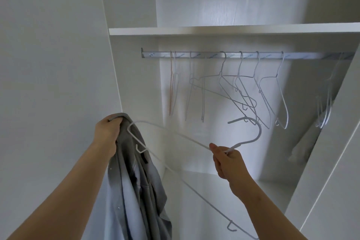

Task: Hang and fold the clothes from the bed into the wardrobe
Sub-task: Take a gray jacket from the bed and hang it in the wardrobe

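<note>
Left hand (108, 132) grips a grey shirt (136, 191) at the wardrobe (136, 84)'s left edge. Right hand (228, 163) pinches a hanger (260, 132) below the rail (194, 55).

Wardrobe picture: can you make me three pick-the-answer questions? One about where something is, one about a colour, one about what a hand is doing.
1. Where do the empty hangers hang?
A. On the rail under the shelf
B. On the door
C. On the floor

2. What colour is the garment in the left hand?
A. Red
B. Grey
C. Yellow

3. What is the right hand doing?
A. Hanging open
B. Pinching a white hanger near its hook
C. Pressing on the shelf

Answers:
1 A, their hooks sit over the rail.
2 B, the cloth is grey all over.
3 B, finger and thumb close on the wire below the hook.
</note>
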A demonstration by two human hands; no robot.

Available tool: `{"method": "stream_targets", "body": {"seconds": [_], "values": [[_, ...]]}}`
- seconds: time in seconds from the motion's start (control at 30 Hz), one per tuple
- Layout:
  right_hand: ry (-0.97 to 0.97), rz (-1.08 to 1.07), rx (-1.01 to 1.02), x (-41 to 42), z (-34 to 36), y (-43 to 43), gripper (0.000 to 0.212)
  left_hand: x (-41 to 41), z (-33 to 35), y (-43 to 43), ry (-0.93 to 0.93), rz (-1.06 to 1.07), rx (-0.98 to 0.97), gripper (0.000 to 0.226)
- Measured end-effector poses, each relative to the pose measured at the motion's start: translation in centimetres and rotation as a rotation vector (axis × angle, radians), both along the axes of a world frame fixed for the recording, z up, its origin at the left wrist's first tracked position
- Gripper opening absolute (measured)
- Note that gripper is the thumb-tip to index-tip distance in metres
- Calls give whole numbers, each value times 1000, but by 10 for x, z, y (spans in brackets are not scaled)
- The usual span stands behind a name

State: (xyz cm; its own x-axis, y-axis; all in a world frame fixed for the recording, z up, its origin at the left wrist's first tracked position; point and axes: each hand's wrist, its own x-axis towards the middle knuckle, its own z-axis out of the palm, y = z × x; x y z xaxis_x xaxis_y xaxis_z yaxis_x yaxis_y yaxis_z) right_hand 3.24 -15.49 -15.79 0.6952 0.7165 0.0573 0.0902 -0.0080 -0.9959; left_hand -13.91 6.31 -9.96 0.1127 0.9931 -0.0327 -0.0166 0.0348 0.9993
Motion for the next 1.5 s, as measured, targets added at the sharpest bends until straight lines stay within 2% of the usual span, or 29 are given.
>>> {"method": "stream_targets", "body": {"seconds": [0.1, 0.2, 0.3, 0.4, 0.53, 0.57, 0.6, 0.67, 0.7, 0.77, 0.87, 0.97, 1.0, 1.03, 1.13, 1.27, 1.37, 1.43, 1.5], "values": [[-95, 52, -81, -3, -1, 5, 59, 1, 1, -7, 122, -79, 100, 15], [-159, 65, -131, -14, -1, 17, 51, 8, -1, -28, 146, -261, 179, 28], [-137, 43, -134, -21, -4, 31, 42, 13, -6, -48, 92, -445, 187, 31], [-92, 35, -80, -28, -6, 42, 13, 14, -11, -62, -48, -582, 122, 32], [-57, 61, -10, -36, -4, 54, 15, 11, -14, -71, -137, -769, 93, 38], [-43, 49, -11, -37, -3, 57, 20, 10, -14, -70, -87, -783, 170, 35], [-11, 19, -10, -40, 0, 59, 26, 7, -15, -67, 46, -772, 345, 32], [27, -49, 3, -40, 2, 61, 33, 4, -17, -55, 536, -569, 919, 18], [25, -62, 12, -39, 3, 62, 34, 2, -17, -50, 742, -457, 1136, 20], [5, -45, 31, -38, 6, 63, 33, -2, -20, -43, 957, -446, 1255, 37], [-16, -3, 58, -38, 10, 66, 33, -2, -17, -43, 974, -556, 1293, 48], [-58, 39, 83, -42, 9, 66, 39, 2, -9, -46, 1004, -446, 1388, 44], [-62, 40, 91, -44, 10, 65, 41, 4, -9, -45, 1023, -466, 1424, 41], [-77, 30, 89, -44, 9, 65, 44, 6, -11, -45, 999, -541, 1418, 37], [-217, -24, 25, -47, 10, 63, 42, 8, -22, -41, 847, -709, 1158, 34], [-421, -146, 42, -47, 16, 62, 18, 10, -27, -41, 674, -618, 1071, 25], [-546, -400, 175, -45, 14, 57, 18, 11, -24, -42, 590, -540, 980, 19], [-554, -551, 279, -46, 9, 52, 13, 8, -20, -41, 483, -471, 920, 17], [-502, -548, 296, -46, 0, 48, 16, 3, -13, -39, 368, -403, 889, 15]]}}
